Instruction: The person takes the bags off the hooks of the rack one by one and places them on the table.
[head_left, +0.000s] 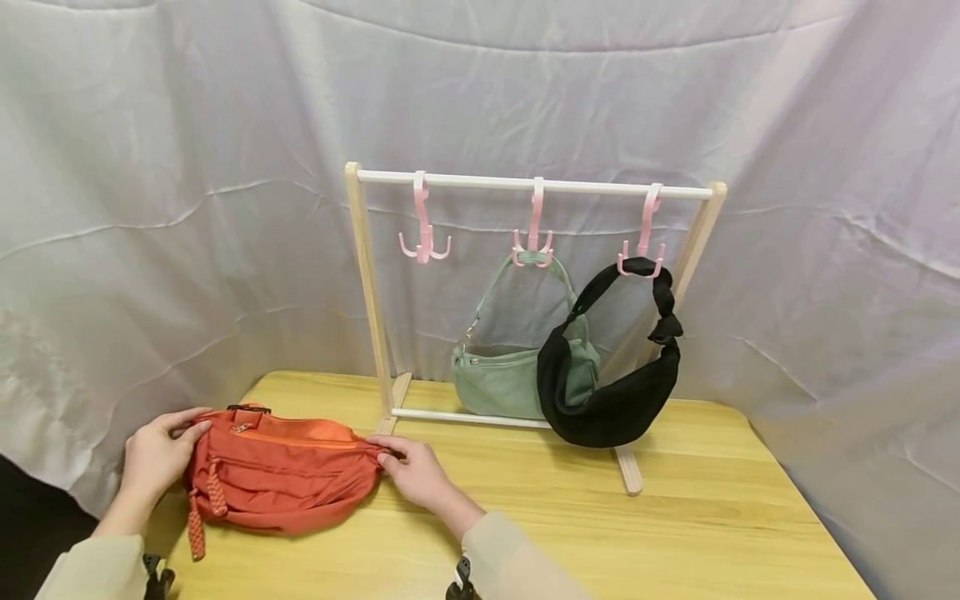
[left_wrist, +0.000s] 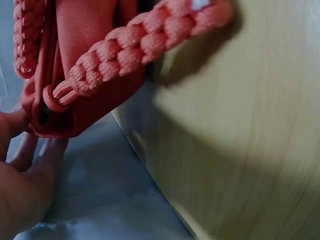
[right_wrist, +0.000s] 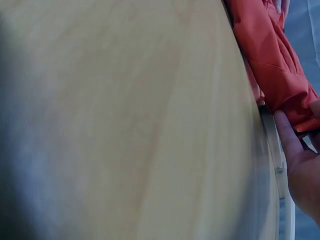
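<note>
A red-orange waist bag [head_left: 288,475] with zips and braided cord pulls [left_wrist: 132,52] is at the left of the table. My left hand [head_left: 156,457] grips its left end, thumb in front and fingers behind. At the opposite end, my right hand [head_left: 418,473] pinches the bag's narrow tip between thumb and fingers. The left wrist view shows the bag's end held near the table edge by the left hand [left_wrist: 25,175]. In the right wrist view, the right hand [right_wrist: 302,170] holds the fabric, with part of the hand cut off by the frame.
Behind the bag stands a wooden rack [head_left: 367,292] with a white top bar [head_left: 480,181]. Its left pink hook [head_left: 423,225] carries nothing. A green shoulder bag [head_left: 495,387] hangs from the middle hook, and a black shoulder bag [head_left: 607,412] from the right one, overlapping the green bag.
</note>
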